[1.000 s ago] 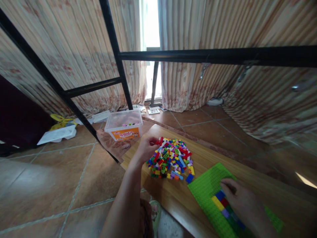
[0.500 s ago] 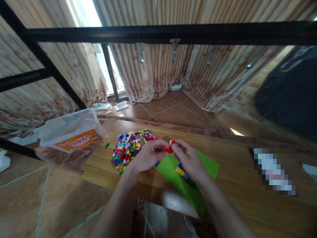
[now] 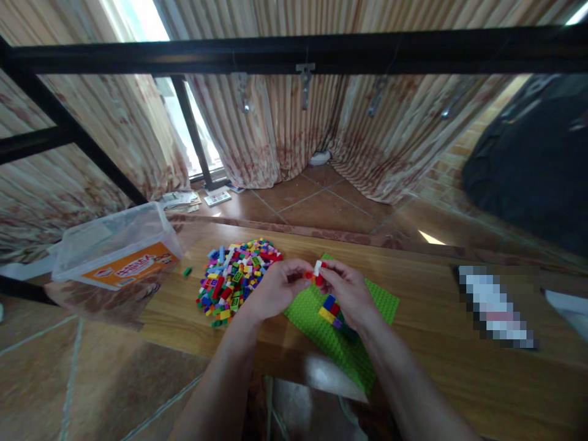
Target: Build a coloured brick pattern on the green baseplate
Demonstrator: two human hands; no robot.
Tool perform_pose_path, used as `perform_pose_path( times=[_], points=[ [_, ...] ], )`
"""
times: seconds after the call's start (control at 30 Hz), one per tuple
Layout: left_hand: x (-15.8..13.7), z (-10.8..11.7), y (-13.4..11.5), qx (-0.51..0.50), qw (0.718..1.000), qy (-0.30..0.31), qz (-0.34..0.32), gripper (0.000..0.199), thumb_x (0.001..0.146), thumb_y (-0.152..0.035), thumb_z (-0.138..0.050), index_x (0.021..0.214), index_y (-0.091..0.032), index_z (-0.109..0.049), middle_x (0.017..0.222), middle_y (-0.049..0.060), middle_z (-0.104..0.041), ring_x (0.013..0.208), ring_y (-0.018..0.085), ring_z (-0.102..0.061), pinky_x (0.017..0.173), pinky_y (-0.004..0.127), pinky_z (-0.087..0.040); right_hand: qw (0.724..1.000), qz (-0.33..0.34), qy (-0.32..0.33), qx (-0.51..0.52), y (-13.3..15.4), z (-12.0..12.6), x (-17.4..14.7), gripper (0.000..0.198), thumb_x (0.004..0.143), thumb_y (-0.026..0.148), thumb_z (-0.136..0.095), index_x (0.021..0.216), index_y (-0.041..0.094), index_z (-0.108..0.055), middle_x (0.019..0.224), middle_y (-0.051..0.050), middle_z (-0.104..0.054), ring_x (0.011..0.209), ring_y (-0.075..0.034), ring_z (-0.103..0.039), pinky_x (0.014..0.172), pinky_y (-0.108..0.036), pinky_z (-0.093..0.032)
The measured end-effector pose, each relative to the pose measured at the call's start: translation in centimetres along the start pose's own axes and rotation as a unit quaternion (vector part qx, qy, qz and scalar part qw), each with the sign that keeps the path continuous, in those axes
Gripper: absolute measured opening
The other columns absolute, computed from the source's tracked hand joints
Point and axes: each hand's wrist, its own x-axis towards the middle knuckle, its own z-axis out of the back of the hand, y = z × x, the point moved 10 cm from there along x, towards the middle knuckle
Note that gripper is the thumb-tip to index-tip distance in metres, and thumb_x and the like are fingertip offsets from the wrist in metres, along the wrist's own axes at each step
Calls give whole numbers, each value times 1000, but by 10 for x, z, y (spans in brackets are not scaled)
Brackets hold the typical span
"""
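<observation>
Both hands meet above a green baseplate (image 3: 316,324), pinching small toy bricks between them. My left hand (image 3: 282,288) is closed on a red-orange brick (image 3: 309,275). In the fingers of my right hand (image 3: 351,291) are a white brick (image 3: 318,267) and a red one, touching or very near the left hand's brick; whether they are joined I cannot tell. Below the right hand, a cluster of blue, red, yellow and purple bricks (image 3: 329,312) sits on the baseplate, partly hidden by that hand. Close by on the left lies a heap of mixed bricks (image 3: 234,275).
A clear plastic box (image 3: 114,245) with an orange label stands left of the heap. One green brick (image 3: 187,271) lies alone on the wooden table (image 3: 422,355). A pixelated object (image 3: 498,309) lies at the right. A black metal bar (image 3: 275,56) crosses above the table.
The view has shifted slightly, so most things appear further left. The hands stay together at the bricks, and more of the cluster on the baseplate now shows beside the right hand.
</observation>
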Motion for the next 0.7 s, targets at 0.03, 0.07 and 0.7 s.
perform_pose_path(
  times=[0.03,0.07,0.7],
  points=[
    [0,1,1,-10,1000,-2,8,10,81,-20,-63,88,-13,-66,83,3,-66,79,13,-59,75,24,-46,1000,-5,4,8,-1,0,0,24,67,37,-72,79,17,-67,62,3,-61,53,-9,-50,54,-24,-40],
    [0,2,3,-21,1000,-7,18,10,80,-19,-64,88,-13,-65,82,2,-65,77,12,-58,73,23,-45,1000,-8,7,13,-2,-1,0,23,68,37,-72,79,17,-67,62,4,-60,53,-9,-49,53,-24,-39],
    [7,-6,36,-109,985,-73,116,25,77,-37,-62,69,-15,-56,54,-6,-47,48,6,-38,48,20,-27,993,58,50,-93,0,-5,-2,36,74,40,-70,104,20,-73,84,-2,-70,64,-13,-52,61,-28,-42]
  ],
)
